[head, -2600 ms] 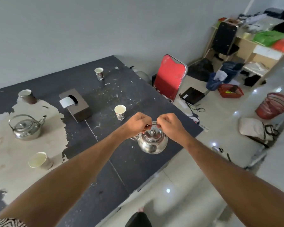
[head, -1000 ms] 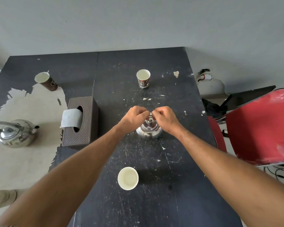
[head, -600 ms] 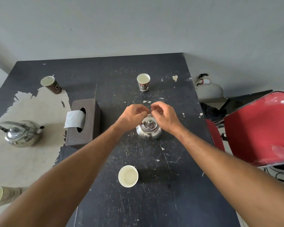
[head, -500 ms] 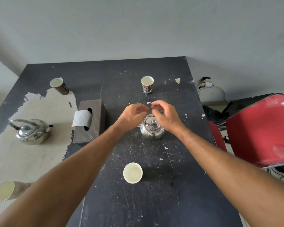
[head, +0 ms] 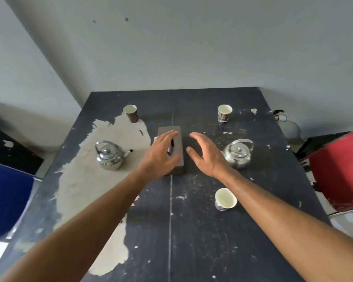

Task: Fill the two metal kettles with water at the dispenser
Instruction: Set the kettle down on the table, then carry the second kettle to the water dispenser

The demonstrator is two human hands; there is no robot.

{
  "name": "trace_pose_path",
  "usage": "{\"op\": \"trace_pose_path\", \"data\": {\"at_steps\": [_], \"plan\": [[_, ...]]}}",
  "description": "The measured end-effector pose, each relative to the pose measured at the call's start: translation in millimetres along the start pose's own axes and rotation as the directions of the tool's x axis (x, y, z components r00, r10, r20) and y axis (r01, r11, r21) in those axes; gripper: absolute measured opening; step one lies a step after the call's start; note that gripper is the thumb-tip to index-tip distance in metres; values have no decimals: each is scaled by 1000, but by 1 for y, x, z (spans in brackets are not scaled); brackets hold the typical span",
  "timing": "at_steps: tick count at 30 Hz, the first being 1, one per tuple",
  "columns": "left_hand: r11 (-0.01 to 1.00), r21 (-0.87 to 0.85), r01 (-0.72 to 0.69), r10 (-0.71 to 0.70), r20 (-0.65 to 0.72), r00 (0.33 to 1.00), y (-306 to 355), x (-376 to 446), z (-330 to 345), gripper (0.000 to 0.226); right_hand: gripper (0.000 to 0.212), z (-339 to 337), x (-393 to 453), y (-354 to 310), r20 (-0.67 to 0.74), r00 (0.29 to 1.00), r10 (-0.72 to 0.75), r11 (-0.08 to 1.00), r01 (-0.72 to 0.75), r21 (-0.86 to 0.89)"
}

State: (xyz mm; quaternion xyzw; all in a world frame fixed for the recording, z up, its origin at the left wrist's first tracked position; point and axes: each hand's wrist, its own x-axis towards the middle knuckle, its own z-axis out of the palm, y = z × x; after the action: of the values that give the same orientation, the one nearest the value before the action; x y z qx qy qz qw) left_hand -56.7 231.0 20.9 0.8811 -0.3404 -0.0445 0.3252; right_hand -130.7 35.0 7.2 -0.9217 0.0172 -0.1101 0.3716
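At the middle of the table, both hands hang in the air with nothing in them: the left hand spreads its fingers loosely above the brown tissue box, and the right hand is released too, palm turned inward, just beside the right kettle. That kettle stands upright with its lid on and handle raised, toward the table's right edge; the left kettle stands likewise on the pale worn patch toward the left edge, spout pointing at the box. Three paper cups are spread about: one near the far left corner, one near the far right corner, and one closer in, under the right forearm. No dispenser is in view, and whether either kettle holds water cannot be told with the lids shut. My reading is that this is a pause between kettles, with neither one in hand. The next move would call for gripping one raised handle firmly, likely the left kettle's, and lifting it level, clear of the box and cups.
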Motion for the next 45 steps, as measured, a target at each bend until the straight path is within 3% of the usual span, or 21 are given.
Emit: {"op": "trace_pose_path", "data": {"at_steps": [8,16,21,26,31,34,38,45], "plan": [[996,73,47,-49,30,998,-100,-73,-113,71,53,113,5,-122,-15,999,44,999,-44,3],[994,55,95,-98,55,994,-182,-89,-176,70,53,183,48,-173,18,997,75,997,-75,8],[992,19,125,-126,61,990,-225,-70,-182,67,53,210,87,-174,80,990,114,992,-118,54],[974,-7,225,-219,198,955,-264,-44,-172,76,49,241,124,-164,157,967,200,967,-220,128],[928,-165,334,-273,309,911,-305,-10,-154,72,54,274,164,-139,281,920,273,932,-326,159],[918,-180,352,-303,252,919,-317,4,-139,59,49,289,181,-126,313,904,291,922,-352,160],[908,-235,347,-315,163,935,-326,16,-122,32,24,310,196,-115,270,920,283,919,-340,197],[850,-366,378,-335,179,925,-331,27,-122,34,40,311,209,-118,267,909,321,867,-395,304]]}}
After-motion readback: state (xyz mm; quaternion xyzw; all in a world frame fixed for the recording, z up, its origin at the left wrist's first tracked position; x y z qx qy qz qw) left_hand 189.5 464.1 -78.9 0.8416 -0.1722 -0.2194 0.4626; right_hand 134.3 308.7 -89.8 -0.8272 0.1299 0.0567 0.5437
